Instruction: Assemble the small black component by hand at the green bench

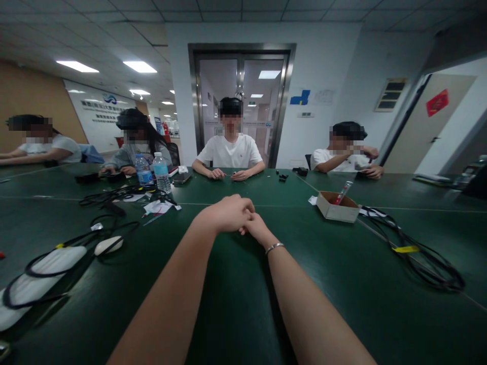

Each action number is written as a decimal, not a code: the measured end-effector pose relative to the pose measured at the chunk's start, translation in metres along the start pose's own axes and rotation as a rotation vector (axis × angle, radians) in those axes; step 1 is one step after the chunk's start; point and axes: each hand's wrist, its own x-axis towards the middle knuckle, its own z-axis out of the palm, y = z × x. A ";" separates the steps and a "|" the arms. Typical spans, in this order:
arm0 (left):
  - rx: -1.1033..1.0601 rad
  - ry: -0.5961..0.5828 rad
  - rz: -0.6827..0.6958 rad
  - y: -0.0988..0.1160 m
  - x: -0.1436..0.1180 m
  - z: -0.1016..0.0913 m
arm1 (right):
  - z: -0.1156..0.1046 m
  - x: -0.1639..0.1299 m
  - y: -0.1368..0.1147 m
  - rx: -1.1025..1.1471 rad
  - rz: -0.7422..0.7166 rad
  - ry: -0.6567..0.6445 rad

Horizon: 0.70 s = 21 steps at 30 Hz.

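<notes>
Both my hands meet over the green table (243,314), near the middle of the view. My left hand (227,213) bends inward at the wrist, its fingers curled down against the other hand. My right hand (258,228), with a silver bracelet (274,247) on the wrist, has its fingers closed and touching the left fingertips. Whatever lies between the fingers, if anything, is hidden or too small to make out.
Black cables (110,218), a white power strip (57,263), a mouse (109,246) and water bottles (162,172) lie or stand left. At right are an open box (337,207) and coiled cable (426,258). Several people sit across the table, one person (230,152) directly opposite.
</notes>
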 end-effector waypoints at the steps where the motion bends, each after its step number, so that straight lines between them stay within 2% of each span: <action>1: 0.079 0.184 -0.051 -0.013 0.010 0.013 | 0.000 0.000 0.001 0.016 0.007 -0.004; 2: 0.118 0.335 -0.090 -0.025 0.018 0.026 | 0.001 0.001 0.001 0.033 0.015 -0.011; 4: 0.079 0.474 -0.144 -0.045 0.027 0.053 | 0.000 0.002 0.002 0.053 0.017 -0.037; 7: -0.101 0.503 -0.205 -0.068 0.033 0.090 | 0.000 0.004 0.004 0.046 0.014 -0.057; 10: -0.304 0.436 -0.210 -0.088 0.034 0.117 | 0.000 0.005 0.005 -0.016 0.011 -0.053; 13: -0.418 0.402 -0.191 -0.100 0.034 0.126 | 0.002 0.005 0.005 -0.065 0.010 -0.044; 21: -0.376 0.450 -0.296 -0.097 0.027 0.116 | 0.003 0.004 0.005 -0.062 0.010 -0.023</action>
